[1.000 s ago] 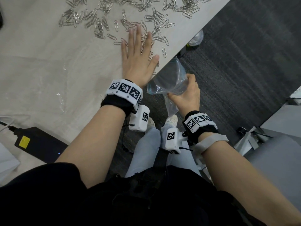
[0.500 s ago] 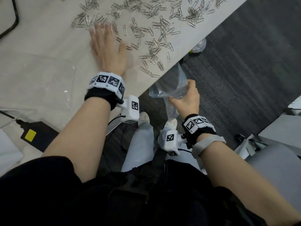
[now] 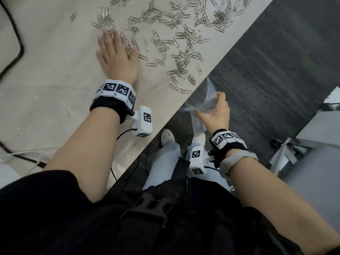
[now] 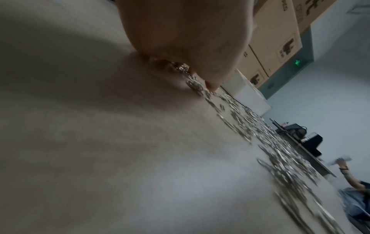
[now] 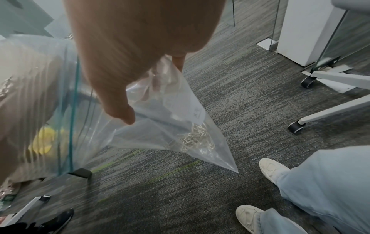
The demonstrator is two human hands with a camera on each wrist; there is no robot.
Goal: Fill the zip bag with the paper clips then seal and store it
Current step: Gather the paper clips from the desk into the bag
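Observation:
Several silver paper clips [image 3: 181, 46] lie scattered over the beige table [image 3: 46, 74], reaching its diagonal edge. My left hand [image 3: 116, 54] lies flat on the table with straight fingers on the left part of the scatter; in the left wrist view the fingertips [image 4: 271, 86] touch clips [image 4: 296, 139]. My right hand [image 3: 215, 111] grips the mouth of a clear zip bag [image 3: 201, 103] just below the table edge, its opening facing the table. In the right wrist view the bag [image 5: 160, 126] hangs down with a small heap of clips [image 5: 197, 139] near its bottom corner.
A black cable [image 3: 15, 45] curves along the table's left side; more cables [image 3: 22, 157] lie at the lower left. Dark carpet [image 3: 266, 74] lies beyond the edge, with my white shoes [image 3: 168, 138]. A wheeled chair base [image 5: 330, 98] stands to the right. Cardboard boxes [image 4: 280, 39] are stacked behind.
My left hand has slid left and farther onto the table, from beside the edge near the bag to the left part of the clip scatter. The right hand keeps the bag below the edge.

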